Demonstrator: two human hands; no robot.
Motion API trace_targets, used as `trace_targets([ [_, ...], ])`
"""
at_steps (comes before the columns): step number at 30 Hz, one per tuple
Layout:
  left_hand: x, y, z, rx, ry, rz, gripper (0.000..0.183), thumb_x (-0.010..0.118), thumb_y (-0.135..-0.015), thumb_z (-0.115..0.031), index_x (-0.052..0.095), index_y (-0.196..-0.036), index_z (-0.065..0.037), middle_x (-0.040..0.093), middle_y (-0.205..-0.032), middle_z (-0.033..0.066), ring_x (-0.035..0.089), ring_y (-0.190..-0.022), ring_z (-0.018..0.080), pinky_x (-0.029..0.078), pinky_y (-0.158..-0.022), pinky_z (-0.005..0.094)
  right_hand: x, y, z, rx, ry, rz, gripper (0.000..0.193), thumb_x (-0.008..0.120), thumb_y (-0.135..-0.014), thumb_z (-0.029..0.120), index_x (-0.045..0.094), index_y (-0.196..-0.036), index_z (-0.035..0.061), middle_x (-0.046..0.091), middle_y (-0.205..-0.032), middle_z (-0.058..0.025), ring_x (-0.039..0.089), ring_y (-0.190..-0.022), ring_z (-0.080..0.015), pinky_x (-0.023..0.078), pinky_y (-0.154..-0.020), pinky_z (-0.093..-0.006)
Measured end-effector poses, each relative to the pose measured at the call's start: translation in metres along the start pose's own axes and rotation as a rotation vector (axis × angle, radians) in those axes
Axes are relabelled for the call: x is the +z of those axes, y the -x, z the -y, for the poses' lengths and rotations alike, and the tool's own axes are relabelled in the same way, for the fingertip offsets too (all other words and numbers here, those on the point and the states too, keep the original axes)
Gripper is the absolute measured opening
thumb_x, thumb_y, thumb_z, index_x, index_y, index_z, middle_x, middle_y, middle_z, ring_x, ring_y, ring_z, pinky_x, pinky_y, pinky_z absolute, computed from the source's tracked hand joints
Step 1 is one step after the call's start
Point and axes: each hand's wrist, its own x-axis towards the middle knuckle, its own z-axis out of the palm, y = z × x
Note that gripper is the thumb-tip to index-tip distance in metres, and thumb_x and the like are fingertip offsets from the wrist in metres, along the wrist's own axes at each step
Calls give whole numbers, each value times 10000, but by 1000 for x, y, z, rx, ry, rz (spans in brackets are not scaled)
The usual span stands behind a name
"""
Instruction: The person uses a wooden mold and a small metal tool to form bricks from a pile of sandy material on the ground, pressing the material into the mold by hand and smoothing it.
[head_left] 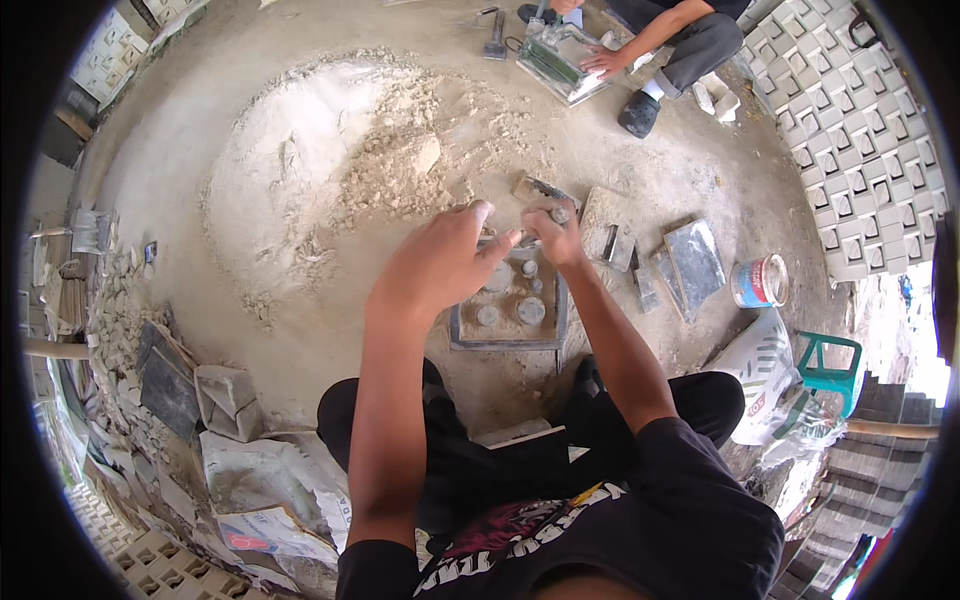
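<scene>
In front of me on the floor lies a square mould frame (507, 345). Inside it, several round grey plugs (530, 311) of different sizes stand on a pale sandy surface. Over its far edge is my left hand (450, 250), thumb stretched toward the right hand and apart from the fingers, with nothing visible in its grasp. My right hand (553, 235) is closed at the mould's far right corner. A grey rounded end pokes from its fist, and a flat blade-like piece (543, 188) lies just beyond. Fingers hide most of what it grips.
A pale powder heap (300, 140) spreads at far left. Flat slabs (690, 260), a paint tin (760, 281), a sack (750, 370) and a green stool (830, 365) are on the right. Another person (660, 45) handles a mould (568, 65) at the back. Patterned blocks (850, 130) are stacked far right.
</scene>
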Motion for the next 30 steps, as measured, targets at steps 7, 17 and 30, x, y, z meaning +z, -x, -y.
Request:
trace_targets([
  [7,0,7,5,-5,-31,10,613,555,-935,-452,533,-1276,56,615,-1205,255,596,-1139,363,473,-951,411,30,-13,11,1,-78,-71,253,511,-863,-9,442,-637,81,407,-639,76,361,-584,-50,276,-508,-250],
  [17,-8,9,7,16,38,8,597,546,-946,-439,530,-1280,56,618,-1202,253,603,-1134,352,474,-949,404,48,-9,11,-13,-104,-15,221,465,-888,-2,445,-674,48,413,-677,51,395,-648,-67,341,-571,-255],
  [30,-17,18,15,-7,46,-54,585,546,-943,-442,532,-1291,29,611,-1216,251,593,-1155,358,467,-961,410,34,-22,17,71,-115,330,162,636,-868,169,582,-820,24,590,-781,2,501,-697,-75,417,-600,-264],
])
